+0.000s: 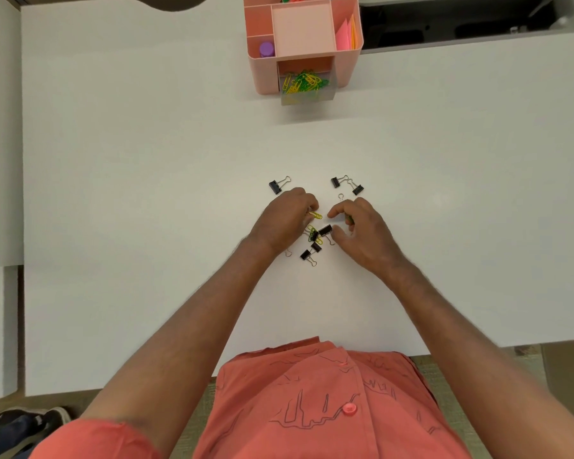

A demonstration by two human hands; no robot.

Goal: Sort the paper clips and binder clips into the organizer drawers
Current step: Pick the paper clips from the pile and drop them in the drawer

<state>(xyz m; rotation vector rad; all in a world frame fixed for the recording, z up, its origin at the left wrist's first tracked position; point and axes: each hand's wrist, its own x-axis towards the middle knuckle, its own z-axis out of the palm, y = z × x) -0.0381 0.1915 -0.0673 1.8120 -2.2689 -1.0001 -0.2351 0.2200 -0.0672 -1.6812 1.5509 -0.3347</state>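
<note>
A pink organizer stands at the far middle of the white table. Its clear drawer is pulled out and holds yellow and green paper clips. Black binder clips lie scattered mid-table: one at the left, two at the right, more in a small heap mixed with yellow and green paper clips. My left hand pinches a yellow paper clip beside the heap. My right hand curls just right of the heap, with something green barely showing in its fingers.
The organizer's upper compartments hold a purple cap and pink and orange sticky notes. A dark gap runs behind the table at the far right. The table's near edge meets my coral shirt. A shoe rests on the floor, lower left.
</note>
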